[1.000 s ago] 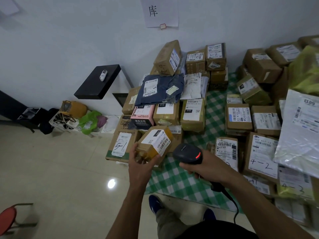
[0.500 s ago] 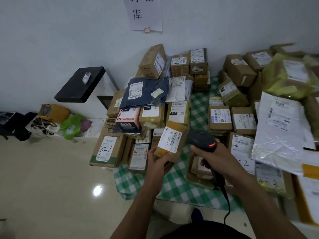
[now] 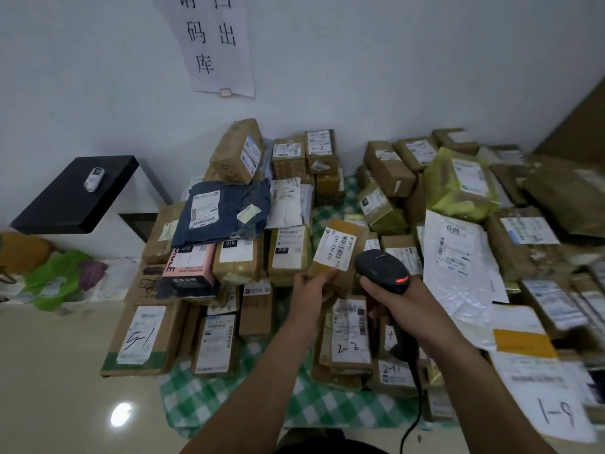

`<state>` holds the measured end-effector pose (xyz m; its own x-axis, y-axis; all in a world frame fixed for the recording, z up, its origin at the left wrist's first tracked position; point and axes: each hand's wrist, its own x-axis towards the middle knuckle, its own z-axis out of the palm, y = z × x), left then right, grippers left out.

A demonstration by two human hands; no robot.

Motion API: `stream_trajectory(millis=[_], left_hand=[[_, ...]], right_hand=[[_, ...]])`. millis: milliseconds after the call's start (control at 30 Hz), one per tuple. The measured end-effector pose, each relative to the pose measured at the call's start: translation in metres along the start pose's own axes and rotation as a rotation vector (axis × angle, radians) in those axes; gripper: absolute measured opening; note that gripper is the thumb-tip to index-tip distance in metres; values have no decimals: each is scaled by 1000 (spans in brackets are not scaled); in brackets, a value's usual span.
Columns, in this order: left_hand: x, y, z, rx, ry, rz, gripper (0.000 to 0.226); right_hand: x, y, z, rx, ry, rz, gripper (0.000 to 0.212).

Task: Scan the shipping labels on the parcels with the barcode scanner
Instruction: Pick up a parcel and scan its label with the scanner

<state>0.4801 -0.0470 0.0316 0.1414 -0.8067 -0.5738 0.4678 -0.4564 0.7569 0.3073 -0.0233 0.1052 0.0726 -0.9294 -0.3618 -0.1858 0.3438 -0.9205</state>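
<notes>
The wall notice (image 3: 217, 44) is running off the top edge, its upper characters cut. Parcels at the far right (image 3: 556, 309) are blurring, their label print too smeared to read, and the scanner's handle (image 3: 404, 342) is disappearing under the right hand (image 3: 397, 301). The small print on the held box's label (image 3: 337, 249) is too fine to make out.

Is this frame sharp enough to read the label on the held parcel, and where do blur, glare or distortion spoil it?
Head view: label on the held parcel is sharp, "231-239-K01" legible; right-edge parcels smear with blur; a lamp glare spot sits on the floor; wide-angle bending curves the wall sign.
</notes>
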Motion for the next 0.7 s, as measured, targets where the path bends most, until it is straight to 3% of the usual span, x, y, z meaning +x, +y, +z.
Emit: stream_trajectory(millis=[133, 267, 367, 533, 700], left_hand=[[38, 23, 26, -19, -55, -50, 47], [85, 48, 50, -61, -105, 1, 65], [124, 65, 64, -35, -109, 16, 54], [170, 73, 83, 265, -81, -14, 56], [198, 72, 97, 471, -95, -56, 56]], right_hand=[[18, -24, -18, -35, 57, 1, 24], [47, -55, -32, -91, 93, 11, 23], [74, -77, -36, -161, 85, 0, 19], [129, -97, -46, -278, 58, 29, 22], [193, -100, -55, -250, -1, 67, 27]])
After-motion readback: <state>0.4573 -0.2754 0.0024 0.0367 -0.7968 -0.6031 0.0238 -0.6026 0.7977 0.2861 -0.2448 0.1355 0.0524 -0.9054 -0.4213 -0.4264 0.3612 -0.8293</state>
